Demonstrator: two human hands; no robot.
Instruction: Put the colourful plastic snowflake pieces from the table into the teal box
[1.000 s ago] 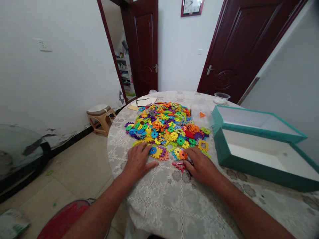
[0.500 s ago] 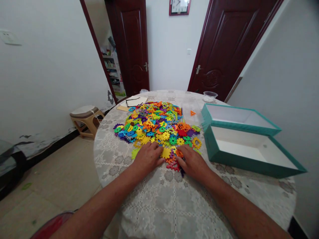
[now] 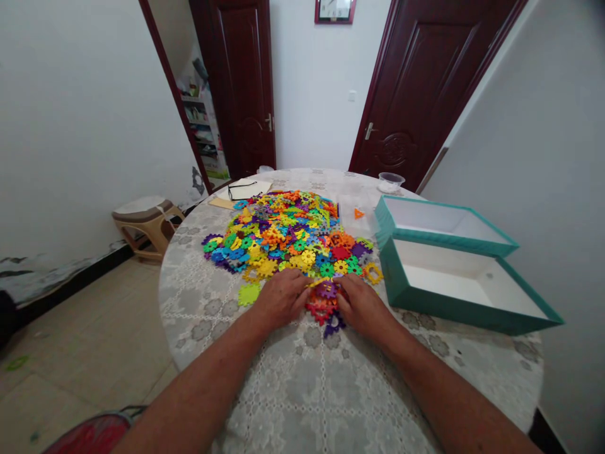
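Presumably light, stiff toothed pieces, best pinched by their rims, are being flanked on the counter by half-curled left hand and right hand; grip cannot be told.

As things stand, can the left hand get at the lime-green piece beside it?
Probably yes: the lime-green piece lies just left of the left hand, with nothing seen on top of it.
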